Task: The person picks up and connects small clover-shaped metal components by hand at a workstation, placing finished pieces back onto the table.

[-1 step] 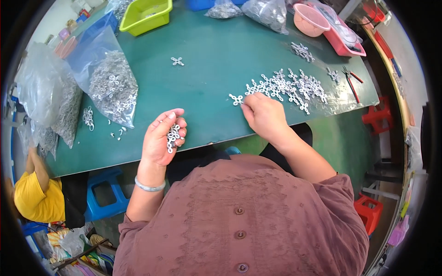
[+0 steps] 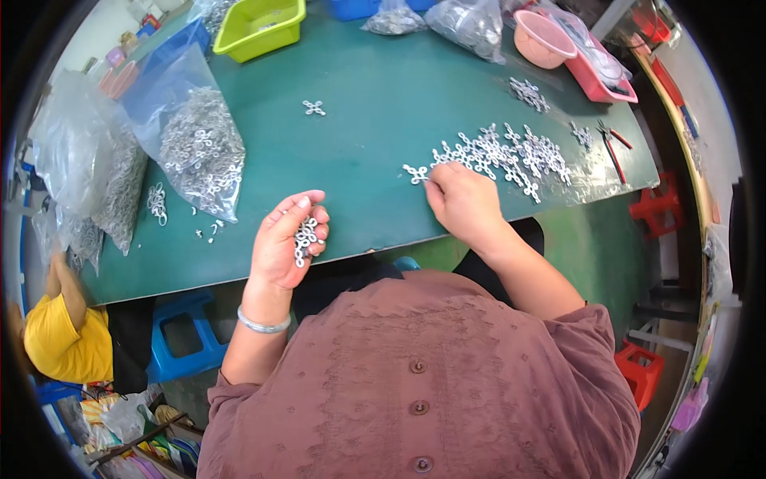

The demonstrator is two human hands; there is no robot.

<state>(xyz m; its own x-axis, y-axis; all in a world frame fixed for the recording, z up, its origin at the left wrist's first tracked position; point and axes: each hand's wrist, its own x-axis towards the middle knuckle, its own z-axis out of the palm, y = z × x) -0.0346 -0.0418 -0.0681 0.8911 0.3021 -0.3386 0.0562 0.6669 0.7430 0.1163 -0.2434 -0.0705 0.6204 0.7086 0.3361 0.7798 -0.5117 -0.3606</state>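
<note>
Her left hand cups a stack of small metal pieces. Her right hand pinches a cross-shaped piece at its ten o'clock, the loose pile at one o'clock.

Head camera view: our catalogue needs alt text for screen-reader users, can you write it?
A seated person's left hand cups a stack of small silvery metal pieces while the right hand touches one at the edge of a spread pile on a green table. Clear bags of similar pieces lie to the left.

right hand hides its fingertips (metal pieces too small).
</note>
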